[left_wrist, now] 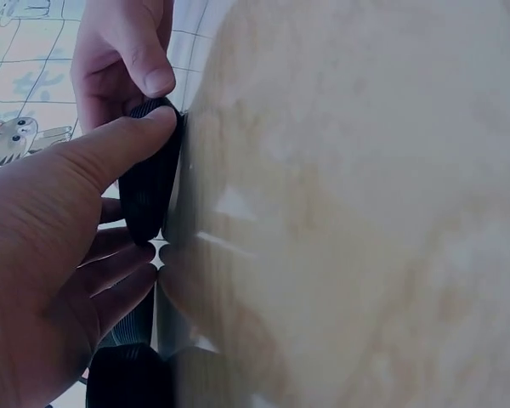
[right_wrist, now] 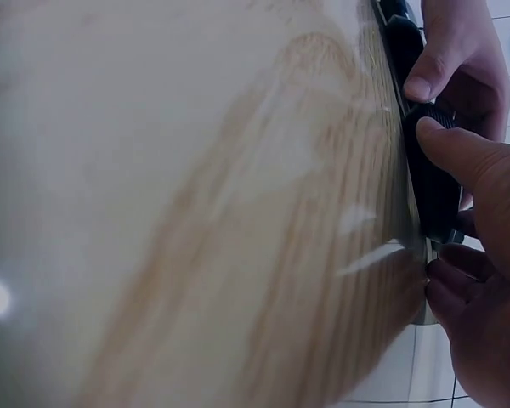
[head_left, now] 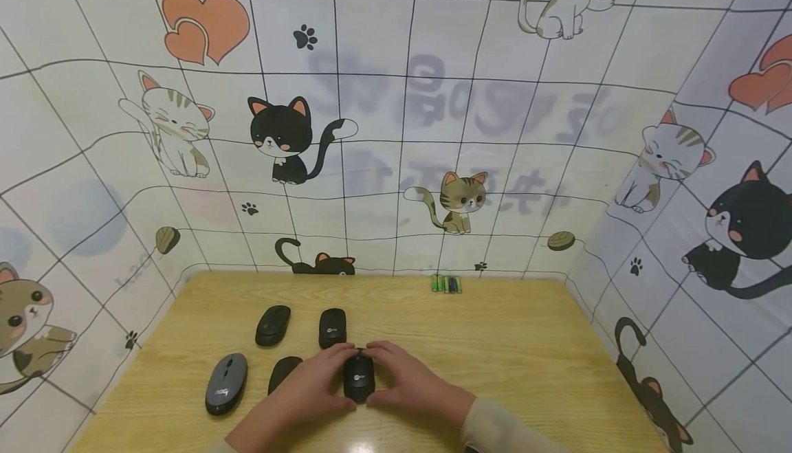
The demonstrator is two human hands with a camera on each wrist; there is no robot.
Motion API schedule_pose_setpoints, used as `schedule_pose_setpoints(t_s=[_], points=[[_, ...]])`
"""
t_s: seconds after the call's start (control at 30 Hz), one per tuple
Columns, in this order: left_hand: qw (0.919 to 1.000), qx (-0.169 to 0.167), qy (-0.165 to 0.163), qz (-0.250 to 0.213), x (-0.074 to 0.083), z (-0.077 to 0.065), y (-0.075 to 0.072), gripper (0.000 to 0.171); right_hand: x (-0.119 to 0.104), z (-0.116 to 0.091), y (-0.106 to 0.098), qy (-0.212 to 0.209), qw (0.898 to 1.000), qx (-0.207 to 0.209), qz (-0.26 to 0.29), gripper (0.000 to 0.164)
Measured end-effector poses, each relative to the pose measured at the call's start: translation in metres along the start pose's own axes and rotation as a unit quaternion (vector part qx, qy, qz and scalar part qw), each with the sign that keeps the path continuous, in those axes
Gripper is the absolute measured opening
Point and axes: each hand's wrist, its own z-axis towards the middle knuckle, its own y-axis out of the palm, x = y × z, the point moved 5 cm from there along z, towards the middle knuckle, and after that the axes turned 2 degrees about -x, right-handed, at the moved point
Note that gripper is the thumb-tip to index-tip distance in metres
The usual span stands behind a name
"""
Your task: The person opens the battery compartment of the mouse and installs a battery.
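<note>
In the head view a black computer mouse [head_left: 359, 379] lies on the wooden table between my two hands. My left hand [head_left: 315, 379] grips it from the left, fingertips at its far end and thumb at its near end. From the opposite side my right hand [head_left: 405, 379] holds it the same way. The left wrist view shows the mouse [left_wrist: 149, 183] low over the glossy tabletop, with the left thumb [left_wrist: 127, 140] pressed on its near end. In the right wrist view the right thumb [right_wrist: 459, 149] touches the mouse [right_wrist: 433, 183] too.
Left of the hands are a grey mouse [head_left: 226, 384] and a black mouse [head_left: 284, 372], partly hidden by the left hand. Two more black mice [head_left: 273, 325] [head_left: 333, 328] lie farther back. Several batteries [head_left: 446, 284] stand in a row near the cat-print backdrop [head_left: 383, 109].
</note>
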Motion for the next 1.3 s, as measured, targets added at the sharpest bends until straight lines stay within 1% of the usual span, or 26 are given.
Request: schedule_pose_setpoints(t_s=[0.07, 0.2, 0.37, 0.53, 0.63, 0.73, 0.83, 0.93, 1.0, 1.07, 1.13, 1.23, 1.3], points=[[1.0, 0.002, 0.002, 0.004, 0.0, 0.001, 0.001, 0.092, 0.001, 0.001, 0.001, -0.002, 1.0, 0.001, 0.004, 0.075], [0.9998, 0.008, 0.014, 0.007, 0.0, 0.002, 0.002, 0.09, 0.003, 0.003, 0.003, -0.019, 1.0, 0.005, 0.016, 0.074], [0.9995, 0.007, 0.028, -0.011, 0.003, 0.002, 0.0, 0.087, 0.002, 0.002, 0.002, -0.035, 0.999, 0.006, 0.038, 0.07], [0.9992, 0.01, 0.033, -0.021, 0.0, 0.004, 0.0, 0.083, 0.004, 0.0, 0.0, -0.037, 0.998, 0.013, 0.058, 0.066], [0.9989, 0.018, 0.032, -0.03, -0.001, 0.004, -0.001, 0.082, 0.003, -0.001, -0.001, -0.05, 0.997, 0.025, 0.061, 0.067], [0.9976, 0.033, 0.032, -0.051, -0.001, 0.004, -0.004, 0.079, 0.001, -0.003, -0.005, -0.07, 0.994, 0.048, 0.062, 0.068], [0.9948, 0.052, 0.036, -0.08, 0.002, 0.002, -0.009, 0.078, -0.003, -0.007, -0.012, -0.099, 0.989, 0.079, 0.071, 0.067], [0.9904, 0.069, 0.043, -0.111, 0.006, 0.001, -0.013, 0.076, -0.007, -0.011, -0.019, -0.133, 0.982, 0.108, 0.076, 0.065], [0.9875, 0.079, 0.047, -0.128, 0.008, 0.001, -0.015, 0.076, -0.008, -0.013, -0.023, -0.146, 0.978, 0.122, 0.079, 0.064], [0.9848, 0.086, 0.051, -0.142, 0.011, 0.002, -0.016, 0.075, -0.009, -0.015, -0.027, -0.147, 0.977, 0.13, 0.085, 0.063], [0.9823, 0.095, 0.058, -0.15, 0.013, 0.004, -0.017, 0.075, -0.008, -0.017, -0.029, -0.14, 0.977, 0.134, 0.09, 0.063], [0.9774, 0.111, 0.079, -0.162, 0.018, 0.006, -0.017, 0.075, -0.007, -0.02, -0.034, -0.133, 0.976, 0.144, 0.098, 0.063], [0.9733, 0.127, 0.096, -0.166, 0.022, 0.008, -0.017, 0.075, -0.008, -0.023, -0.038, -0.142, 0.972, 0.16, 0.094, 0.063]])
